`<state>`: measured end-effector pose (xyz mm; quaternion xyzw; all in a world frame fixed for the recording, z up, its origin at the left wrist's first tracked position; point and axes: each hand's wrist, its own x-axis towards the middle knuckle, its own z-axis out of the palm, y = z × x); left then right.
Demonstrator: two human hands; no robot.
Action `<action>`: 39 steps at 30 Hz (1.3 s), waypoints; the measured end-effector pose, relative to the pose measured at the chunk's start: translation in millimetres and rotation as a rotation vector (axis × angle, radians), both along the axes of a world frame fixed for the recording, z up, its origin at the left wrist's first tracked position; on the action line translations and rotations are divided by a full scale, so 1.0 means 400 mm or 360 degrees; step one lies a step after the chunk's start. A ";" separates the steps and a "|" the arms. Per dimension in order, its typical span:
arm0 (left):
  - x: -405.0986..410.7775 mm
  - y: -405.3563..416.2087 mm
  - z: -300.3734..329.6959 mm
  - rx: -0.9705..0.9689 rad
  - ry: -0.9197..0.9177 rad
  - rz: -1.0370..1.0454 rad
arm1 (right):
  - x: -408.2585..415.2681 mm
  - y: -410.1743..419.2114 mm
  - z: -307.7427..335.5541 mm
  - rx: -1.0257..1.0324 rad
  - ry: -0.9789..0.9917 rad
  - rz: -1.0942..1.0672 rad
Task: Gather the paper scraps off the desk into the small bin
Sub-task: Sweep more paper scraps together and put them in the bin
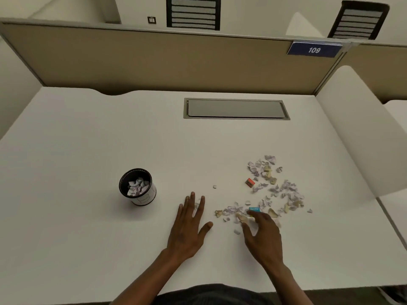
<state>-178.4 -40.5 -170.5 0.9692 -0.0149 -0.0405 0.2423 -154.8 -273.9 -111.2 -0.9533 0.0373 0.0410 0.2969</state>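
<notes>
Several torn paper scraps (273,186), white, lilac and tan, lie scattered on the right half of the white desk (110,133). A small round bin (137,187) with a dark rim stands at the left, holding several crumpled scraps. My left hand (189,225) lies flat on the desk with fingers apart, between the bin and the scraps, with a scrap showing between its fingers. My right hand (263,234) is curled over the near edge of the scrap pile, fingers bent onto scraps there; what it holds is hidden.
A small red block (250,182) and a small blue block (254,209) sit among the scraps. A grey cable hatch (235,108) is set into the desk's far middle. A tan partition (176,60) with a "109" sign (314,50) closes the back.
</notes>
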 end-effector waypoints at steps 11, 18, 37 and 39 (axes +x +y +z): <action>0.188 -0.028 0.063 -0.0084 0.0004 -0.0299 | 0.021 0.052 0.005 0.0021 0.0003 0.0255; 0.181 -0.052 0.051 0.0190 0.0136 -0.0493 | 0.081 -0.016 0.013 -0.0072 0.0040 -0.0026; 0.088 0.013 0.073 -0.0359 -0.0021 0.0016 | 0.112 0.015 -0.004 -0.0184 0.0016 0.0550; 0.066 0.021 0.069 -0.0347 -0.0029 0.0072 | 0.097 -0.005 0.006 -0.0090 -0.0026 0.0416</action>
